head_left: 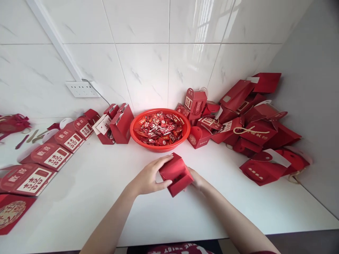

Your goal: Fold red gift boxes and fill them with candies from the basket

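Observation:
A small red gift box [173,169] is held between my two hands, tilted above the near middle of the white table. My left hand [152,176] grips its left side, with the thumb across the near face and the fingers along the far edge. On the other side my right hand [195,179] holds the box, and most of its fingers are hidden behind the cardboard. A dark gap shows between the box's panels; what is inside cannot be made out. Just beyond stands a red plastic basket [132,130] full of red-wrapped candies [161,128].
A row of red boxes with white labels [57,157] lines the left side. Two upright red boxes [122,123] stand left of the basket. Many red boxes [254,130] are heaped at the right against a grey panel [312,106]. A socket strip [82,89] is on the tiled wall.

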Available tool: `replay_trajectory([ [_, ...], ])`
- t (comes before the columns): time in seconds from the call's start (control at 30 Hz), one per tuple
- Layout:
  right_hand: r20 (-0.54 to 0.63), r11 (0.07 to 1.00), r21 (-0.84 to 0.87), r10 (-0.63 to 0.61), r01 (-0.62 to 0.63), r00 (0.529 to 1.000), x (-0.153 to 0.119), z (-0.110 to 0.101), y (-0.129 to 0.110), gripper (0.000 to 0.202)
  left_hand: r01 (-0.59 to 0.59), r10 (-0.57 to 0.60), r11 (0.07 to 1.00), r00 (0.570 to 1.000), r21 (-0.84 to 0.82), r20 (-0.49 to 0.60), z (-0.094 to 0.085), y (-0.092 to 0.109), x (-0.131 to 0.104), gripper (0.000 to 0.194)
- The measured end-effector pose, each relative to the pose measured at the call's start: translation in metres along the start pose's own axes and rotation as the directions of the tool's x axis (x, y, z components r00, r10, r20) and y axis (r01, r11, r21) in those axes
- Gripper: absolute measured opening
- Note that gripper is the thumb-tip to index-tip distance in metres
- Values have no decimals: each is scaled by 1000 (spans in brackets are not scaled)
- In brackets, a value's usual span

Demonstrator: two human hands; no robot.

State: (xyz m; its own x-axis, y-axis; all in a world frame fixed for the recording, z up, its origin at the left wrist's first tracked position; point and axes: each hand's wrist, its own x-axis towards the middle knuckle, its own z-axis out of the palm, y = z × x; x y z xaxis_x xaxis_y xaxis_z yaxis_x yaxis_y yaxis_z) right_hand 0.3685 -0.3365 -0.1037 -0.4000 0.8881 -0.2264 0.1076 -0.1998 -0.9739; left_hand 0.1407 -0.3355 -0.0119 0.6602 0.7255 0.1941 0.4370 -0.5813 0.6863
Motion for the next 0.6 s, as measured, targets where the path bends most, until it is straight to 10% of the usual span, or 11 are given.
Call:
replay_trajectory([
  [0.2,-229,955,-298,-72,1,971,2,1,2,56,114,-143,988,934,-105,-329,21,-37,-5,38],
  [0.33,-388,848,-453,-465,274,796,-4,9,3,36,104,-35,990,829,91,-558,29,-47,-6,27],
  [0.5,26,326,-663,-890,674,456,-10,22,9,69,-54,251,939,786,341,-565,29,-45,-12,33],
  [0.6,198,199,-678,-878,707,437,-10,28,7,81,-182,322,913,871,365,-372,28,-45,-12,39],
])
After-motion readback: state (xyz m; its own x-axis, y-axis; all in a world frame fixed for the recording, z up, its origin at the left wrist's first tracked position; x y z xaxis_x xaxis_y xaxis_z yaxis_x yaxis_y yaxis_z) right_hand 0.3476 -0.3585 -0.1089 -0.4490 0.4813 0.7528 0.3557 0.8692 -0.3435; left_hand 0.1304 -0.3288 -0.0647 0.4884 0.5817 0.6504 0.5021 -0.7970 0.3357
